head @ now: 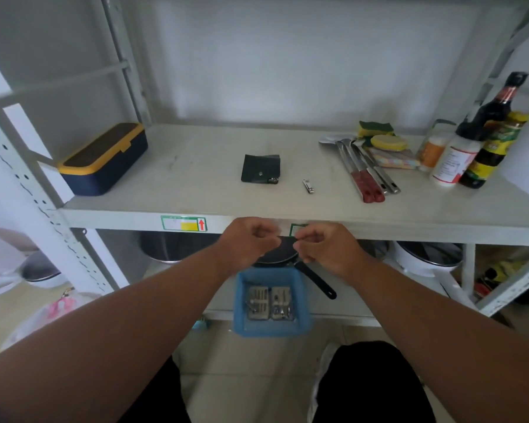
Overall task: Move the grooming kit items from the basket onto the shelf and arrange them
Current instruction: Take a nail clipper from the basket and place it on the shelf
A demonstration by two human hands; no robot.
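A wide bare stretch of the shelf point(196, 166) is left between the lidded box point(103, 158) at the left end and the dark pouch point(260, 167) near the middle. A narrow gap is seen between the pouch and the nail clipper point(308, 186). The right end is crowded by utensils point(364, 169), sponges point(379, 137) and bottles point(477, 141). Below, the basket point(242, 325) is partly overhung by a pan handle point(316, 280).

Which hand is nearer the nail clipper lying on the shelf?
Right. The right hand is just below the nail clipper, off the shelf edge; the left hand is farther left.
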